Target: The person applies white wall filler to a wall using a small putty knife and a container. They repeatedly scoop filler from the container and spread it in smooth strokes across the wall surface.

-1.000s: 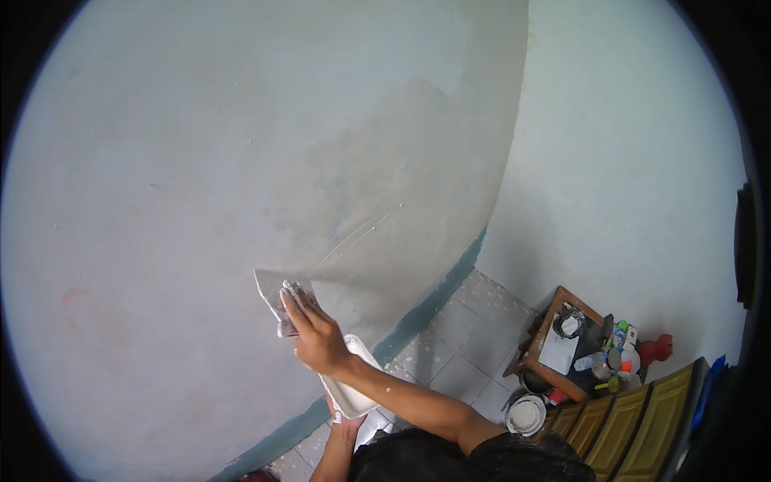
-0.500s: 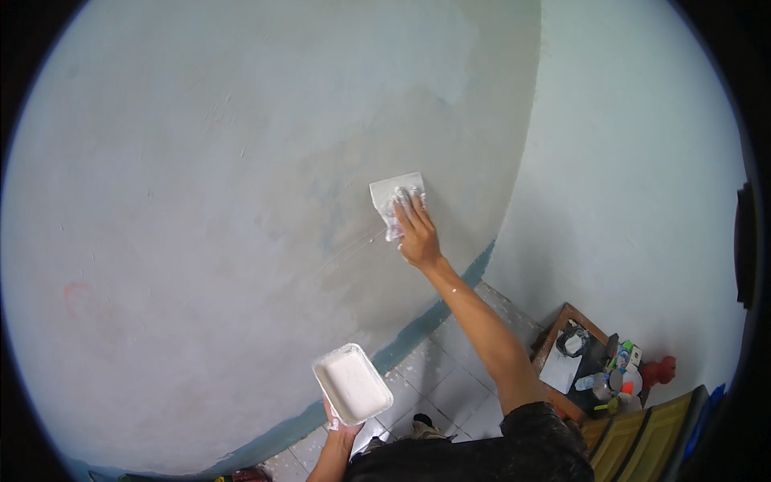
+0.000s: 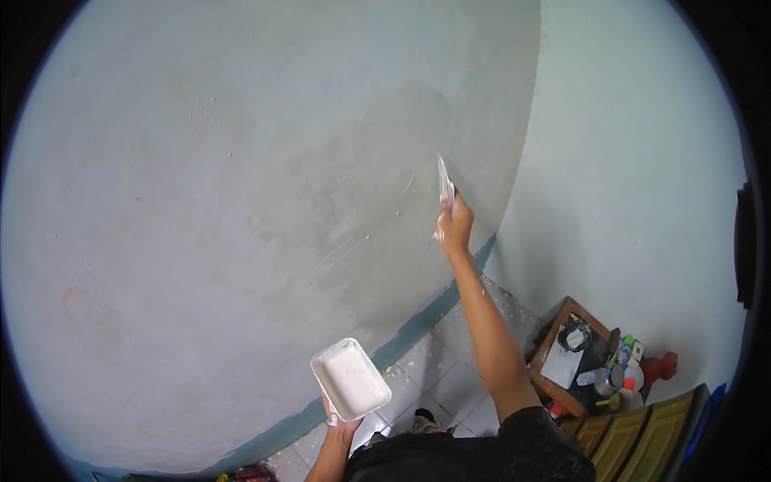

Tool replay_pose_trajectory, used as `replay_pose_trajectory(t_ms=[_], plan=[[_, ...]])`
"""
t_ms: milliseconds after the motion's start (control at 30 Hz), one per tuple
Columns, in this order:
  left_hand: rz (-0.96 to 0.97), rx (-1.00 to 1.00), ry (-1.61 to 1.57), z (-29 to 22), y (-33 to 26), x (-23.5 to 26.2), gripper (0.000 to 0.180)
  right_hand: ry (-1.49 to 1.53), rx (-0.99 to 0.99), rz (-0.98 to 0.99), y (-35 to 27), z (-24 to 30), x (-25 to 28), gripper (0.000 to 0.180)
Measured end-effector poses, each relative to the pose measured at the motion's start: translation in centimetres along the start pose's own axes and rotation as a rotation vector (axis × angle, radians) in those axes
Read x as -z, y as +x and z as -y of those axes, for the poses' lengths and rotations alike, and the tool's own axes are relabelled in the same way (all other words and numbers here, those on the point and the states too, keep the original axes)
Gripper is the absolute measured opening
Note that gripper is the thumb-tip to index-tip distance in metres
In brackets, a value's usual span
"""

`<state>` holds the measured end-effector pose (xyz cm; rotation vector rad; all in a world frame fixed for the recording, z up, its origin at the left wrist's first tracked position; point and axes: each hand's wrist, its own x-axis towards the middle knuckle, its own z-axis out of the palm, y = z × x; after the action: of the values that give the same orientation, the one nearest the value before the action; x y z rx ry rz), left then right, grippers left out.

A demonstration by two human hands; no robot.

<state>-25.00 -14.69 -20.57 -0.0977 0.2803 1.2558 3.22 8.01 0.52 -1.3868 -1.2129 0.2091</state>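
My left hand (image 3: 341, 424) holds a white rectangular tray (image 3: 375, 376) from below, close to the wall. White paste coats the inside of the tray and its rim. Higher up and to the right, my right hand (image 3: 456, 225) is wrapped round a flat scraper (image 3: 443, 177), now seen nearly edge-on with its blade pointing up. White paste smears the scraper and my fingers. Behind it stretches the grey wall (image 3: 201, 201), with damp-looking darker patches, thin ridges and small specks of paste. Whether the blade touches the wall I cannot tell.
A pale side wall (image 3: 618, 161) meets the grey wall at a corner on the right. Below it stands a small wooden table (image 3: 569, 309) with bottles and jars. Speckled floor tiles (image 3: 434, 361) run along a teal band (image 3: 409, 333). A yellowish slatted piece (image 3: 642, 434) is at lower right.
My right hand has moved right and turned the scraper from lying flat against the wall to edge-on. A fresh thin paste line shows where it was. My left hand and tray stay almost still.
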Motion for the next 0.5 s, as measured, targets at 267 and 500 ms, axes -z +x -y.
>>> replay_pose_trajectory(t_ms=[267, 500], plan=[[-0.024, -0.015, -0.005, -0.5, 1.0, 1.3, 0.056, 0.092, -0.014, 0.143, -12.7, 3.9, -11.5, 0.064], [0.008, 0.064, 0.069, 0.6, 1.1, 5.4, 0.068, 0.419, 0.478, 0.413, -26.6, 10.9, -11.6, 0.075]])
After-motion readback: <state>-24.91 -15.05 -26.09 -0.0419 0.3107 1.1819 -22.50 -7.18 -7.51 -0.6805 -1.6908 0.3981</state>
